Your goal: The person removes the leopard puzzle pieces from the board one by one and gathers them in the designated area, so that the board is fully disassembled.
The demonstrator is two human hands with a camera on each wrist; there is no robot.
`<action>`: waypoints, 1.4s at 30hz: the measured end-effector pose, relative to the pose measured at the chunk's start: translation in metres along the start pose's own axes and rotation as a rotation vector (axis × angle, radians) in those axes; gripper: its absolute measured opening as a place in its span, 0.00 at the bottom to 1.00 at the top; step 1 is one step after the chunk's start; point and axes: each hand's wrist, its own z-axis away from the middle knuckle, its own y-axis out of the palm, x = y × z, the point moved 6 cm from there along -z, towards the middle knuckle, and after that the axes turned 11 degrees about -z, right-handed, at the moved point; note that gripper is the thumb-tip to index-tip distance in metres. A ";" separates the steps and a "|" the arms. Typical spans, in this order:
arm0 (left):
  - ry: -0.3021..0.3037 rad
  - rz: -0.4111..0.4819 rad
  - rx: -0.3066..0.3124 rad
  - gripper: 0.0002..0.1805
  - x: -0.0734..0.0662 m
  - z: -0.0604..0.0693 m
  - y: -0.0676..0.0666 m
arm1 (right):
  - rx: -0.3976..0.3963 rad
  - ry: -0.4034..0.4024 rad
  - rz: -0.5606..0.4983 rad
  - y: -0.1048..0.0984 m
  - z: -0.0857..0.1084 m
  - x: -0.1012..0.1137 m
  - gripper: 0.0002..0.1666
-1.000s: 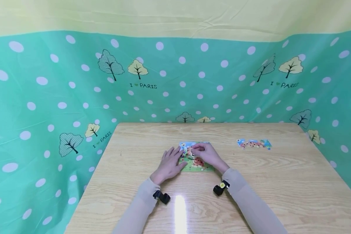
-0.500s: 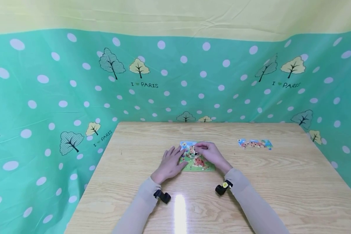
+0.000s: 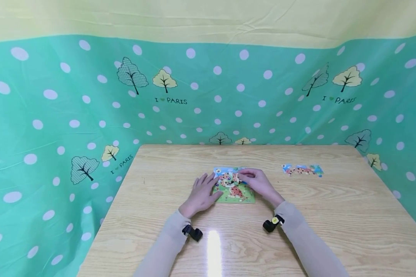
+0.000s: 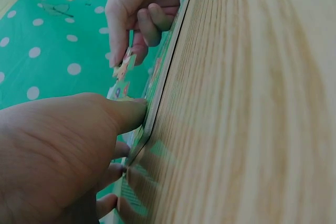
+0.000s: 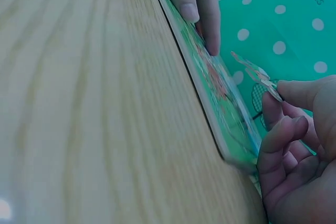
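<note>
Head view: a person's left hand (image 3: 202, 193) lies spread at the left side of a puzzle board (image 3: 225, 199), seemingly steadying it, while the right hand (image 3: 261, 186) pinches an illustrated piece (image 5: 256, 71) above the board, apparently for fine control.

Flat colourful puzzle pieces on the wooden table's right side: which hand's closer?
Right. The right hand is left of those pieces, at the green rectangular board; the left hand is farther left.

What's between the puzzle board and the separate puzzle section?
Head view: the right hand over the right edge of the puzzle board, then bare wooden tabletop to the separate puzzle section.
</note>
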 end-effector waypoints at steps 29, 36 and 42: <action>0.020 -0.003 -0.027 0.34 0.000 0.000 0.001 | -0.127 0.003 0.051 -0.077 0.017 -0.016 0.32; 0.001 0.065 -0.054 0.37 0.006 -0.004 0.007 | -0.151 -0.015 0.117 -0.090 0.023 -0.019 0.28; 0.021 0.045 -0.051 0.31 -0.001 0.000 0.001 | -0.157 -0.011 0.115 -0.102 0.027 -0.025 0.29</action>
